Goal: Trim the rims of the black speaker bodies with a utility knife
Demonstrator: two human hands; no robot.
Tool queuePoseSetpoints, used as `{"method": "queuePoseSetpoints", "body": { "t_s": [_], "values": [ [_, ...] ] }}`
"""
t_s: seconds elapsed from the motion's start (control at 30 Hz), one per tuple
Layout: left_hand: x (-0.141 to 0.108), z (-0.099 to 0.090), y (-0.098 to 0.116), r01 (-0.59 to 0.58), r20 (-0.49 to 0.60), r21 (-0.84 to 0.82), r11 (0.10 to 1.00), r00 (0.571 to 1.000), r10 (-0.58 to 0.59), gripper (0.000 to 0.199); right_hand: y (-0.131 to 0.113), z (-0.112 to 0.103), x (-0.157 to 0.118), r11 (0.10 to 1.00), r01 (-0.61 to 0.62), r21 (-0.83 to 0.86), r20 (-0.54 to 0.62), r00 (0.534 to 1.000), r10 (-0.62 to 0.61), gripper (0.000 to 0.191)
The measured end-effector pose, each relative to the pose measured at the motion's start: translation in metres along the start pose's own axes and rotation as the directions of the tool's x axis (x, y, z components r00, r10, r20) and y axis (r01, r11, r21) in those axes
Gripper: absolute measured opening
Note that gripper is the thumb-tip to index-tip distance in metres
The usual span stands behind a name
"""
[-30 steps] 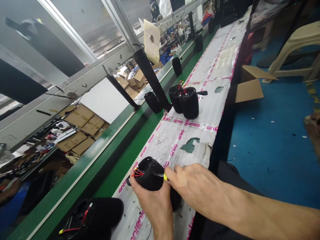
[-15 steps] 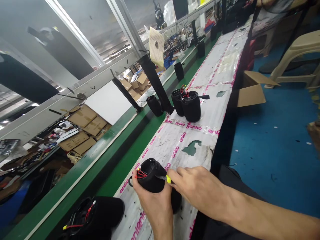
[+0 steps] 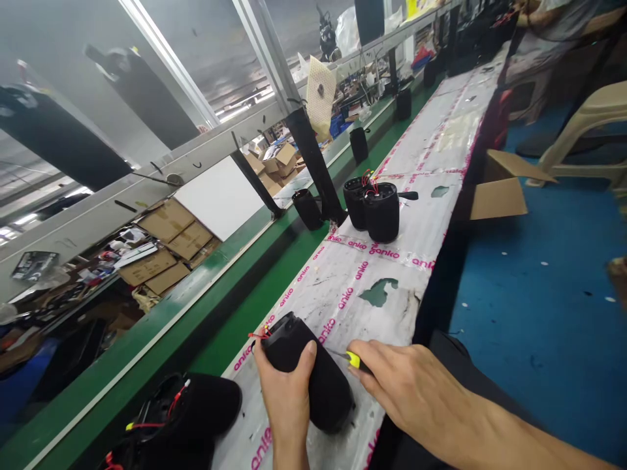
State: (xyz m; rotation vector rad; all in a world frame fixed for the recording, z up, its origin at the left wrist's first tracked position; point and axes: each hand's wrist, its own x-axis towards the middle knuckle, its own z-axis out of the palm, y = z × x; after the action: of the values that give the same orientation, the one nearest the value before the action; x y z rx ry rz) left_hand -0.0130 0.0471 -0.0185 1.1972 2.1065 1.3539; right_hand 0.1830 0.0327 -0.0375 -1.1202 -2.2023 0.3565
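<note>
Left hand [image 3: 287,391] grip closed round speaker shell [image 3: 306,365], now tipped flatter; right hand [image 3: 411,385] pinching screwdriver [image 3: 350,358], withdrawn.

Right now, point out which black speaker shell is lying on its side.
The speaker shell gripped by the left hand; the pair farther up the table stands upright.

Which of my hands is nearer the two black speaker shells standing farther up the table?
Right. The right hand lies just below the two speaker shells; the left hand sits slightly farther left.

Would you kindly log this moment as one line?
left hand: grips black cylinder | right hand: holds yellow-tipped tool beside it | surface: taped bench
</note>
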Motion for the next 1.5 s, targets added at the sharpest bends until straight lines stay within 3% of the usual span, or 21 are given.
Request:
{"method": "queuePoseSetpoints", "body": {
  "t_s": [0.17,0.3,0.47,0.67,1.0,1.2,1.5],
  "values": [
    [-0.006,-0.003,-0.001,-0.006,0.009,-0.041,0.999,1.0,0.006,0.09,0.001,0.007,-0.001,1.0,-0.021,0.009,0.068,0.997,0.02,0.009],
    [-0.013,-0.002,0.008,-0.02,0.007,-0.049,0.999,1.0,0.021,0.087,-0.004,0.002,0.009,1.0,0.01,0.014,0.085,0.996,-0.011,0.008],
    [-0.018,0.0,0.008,-0.036,0.006,-0.025,0.999,0.999,0.036,0.085,-0.011,-0.011,0.029,0.992,0.063,-0.112,0.128,0.991,-0.048,0.005],
    [-0.017,-0.002,0.008,-0.1,0.005,0.013,0.995,0.995,0.1,0.081,-0.009,-0.007,0.036,0.977,0.104,-0.188,0.116,0.99,-0.083,0.009],
    [-0.021,0.002,0.011,-0.045,-0.007,0.033,0.998,0.999,0.045,0.09,-0.009,-0.011,0.034,0.958,0.148,-0.245,0.1,0.987,-0.127,0.021],
    [-0.025,0.001,0.018,-0.065,0.016,0.045,0.997,0.998,0.064,0.081,-0.009,-0.014,0.033,0.966,0.125,-0.227,0.091,0.99,-0.107,0.022],
    [-0.029,0.001,0.021,0.001,-0.03,0.034,0.999,1.0,0.0,0.088,-0.011,-0.015,0.032,0.974,0.109,-0.197,0.094,0.991,-0.092,0.017]
  ]
}}
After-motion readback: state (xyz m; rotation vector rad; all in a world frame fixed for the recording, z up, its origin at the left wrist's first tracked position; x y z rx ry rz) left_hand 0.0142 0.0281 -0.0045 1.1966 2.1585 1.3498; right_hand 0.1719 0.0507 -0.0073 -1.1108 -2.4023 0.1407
